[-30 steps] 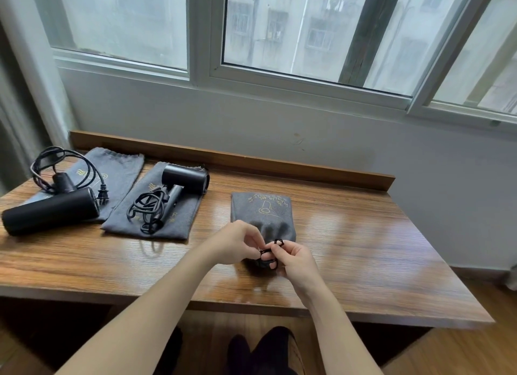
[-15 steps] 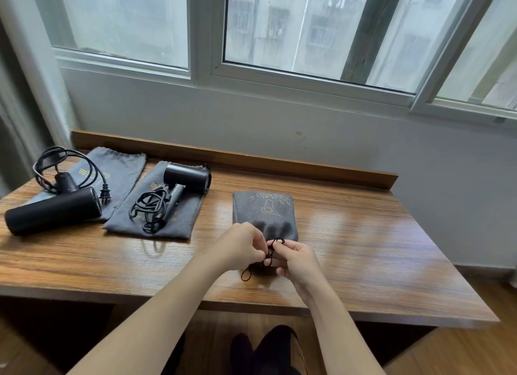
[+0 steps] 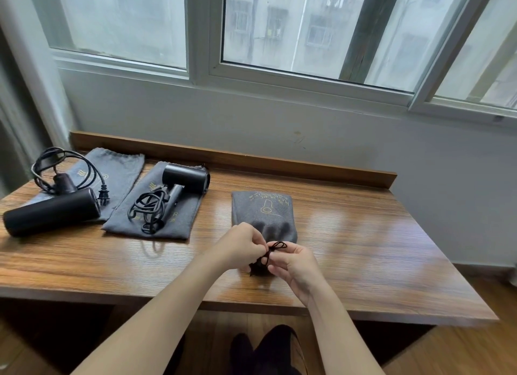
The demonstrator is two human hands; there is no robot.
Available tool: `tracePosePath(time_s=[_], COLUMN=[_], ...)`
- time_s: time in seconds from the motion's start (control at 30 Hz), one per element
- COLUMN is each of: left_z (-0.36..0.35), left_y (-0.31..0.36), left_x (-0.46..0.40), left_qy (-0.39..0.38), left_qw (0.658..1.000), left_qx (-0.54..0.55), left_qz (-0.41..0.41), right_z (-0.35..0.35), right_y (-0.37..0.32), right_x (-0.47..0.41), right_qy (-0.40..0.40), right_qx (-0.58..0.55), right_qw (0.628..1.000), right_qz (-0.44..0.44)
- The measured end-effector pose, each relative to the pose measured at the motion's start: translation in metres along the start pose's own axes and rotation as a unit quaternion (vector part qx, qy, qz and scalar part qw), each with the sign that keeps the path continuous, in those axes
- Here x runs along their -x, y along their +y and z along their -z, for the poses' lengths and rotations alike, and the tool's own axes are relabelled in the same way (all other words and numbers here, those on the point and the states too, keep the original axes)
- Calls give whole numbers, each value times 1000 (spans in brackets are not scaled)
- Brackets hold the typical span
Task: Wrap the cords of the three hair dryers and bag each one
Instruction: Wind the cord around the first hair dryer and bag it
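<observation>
A filled grey drawstring bag (image 3: 263, 215) lies mid-table, its gathered mouth towards me. My left hand (image 3: 240, 247) and my right hand (image 3: 293, 265) both pinch its black drawstring (image 3: 275, 247) at the mouth, a small loop showing between them. The bag's contents are hidden. To the left, a black hair dryer (image 3: 184, 178) with a bunched cord (image 3: 149, 211) lies on a flat grey bag (image 3: 156, 204). At the far left a larger black hair dryer (image 3: 53, 211) with a loose looped cord (image 3: 67, 164) lies partly on another flat grey bag (image 3: 117, 173).
The wooden table (image 3: 363, 248) has a raised back ledge (image 3: 251, 162) against the wall under a window. A curtain (image 3: 16, 122) hangs at the left. My knees (image 3: 265, 352) show below the table's front edge.
Both hands kept working the drawstring at the bag's mouth; the strand that hung below the left hand half a second ago is now drawn up into a small loop between the fingers.
</observation>
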State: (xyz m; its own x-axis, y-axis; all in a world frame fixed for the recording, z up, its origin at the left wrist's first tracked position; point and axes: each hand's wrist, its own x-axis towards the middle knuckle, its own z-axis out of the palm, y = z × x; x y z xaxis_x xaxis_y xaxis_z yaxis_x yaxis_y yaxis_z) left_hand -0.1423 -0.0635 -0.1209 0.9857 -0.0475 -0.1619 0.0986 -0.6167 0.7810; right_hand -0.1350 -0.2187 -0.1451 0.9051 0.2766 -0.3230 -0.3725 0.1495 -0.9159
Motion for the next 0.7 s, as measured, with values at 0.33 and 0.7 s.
tracePosePath(time_s=[0.33,0.7], left_z=[-4,-16], left_y=[5,-1], left_x=[0,-7], left_qy=[16,78], left_qw=[999,993], left_qx=[-21,82], left_qz=[34,45], right_z=[-3,-6], right_y=[5,11], right_x=[0,-2], right_qy=[44,87], right_qx=[68,146], right_qw=[996,980], right_qz=[34,101])
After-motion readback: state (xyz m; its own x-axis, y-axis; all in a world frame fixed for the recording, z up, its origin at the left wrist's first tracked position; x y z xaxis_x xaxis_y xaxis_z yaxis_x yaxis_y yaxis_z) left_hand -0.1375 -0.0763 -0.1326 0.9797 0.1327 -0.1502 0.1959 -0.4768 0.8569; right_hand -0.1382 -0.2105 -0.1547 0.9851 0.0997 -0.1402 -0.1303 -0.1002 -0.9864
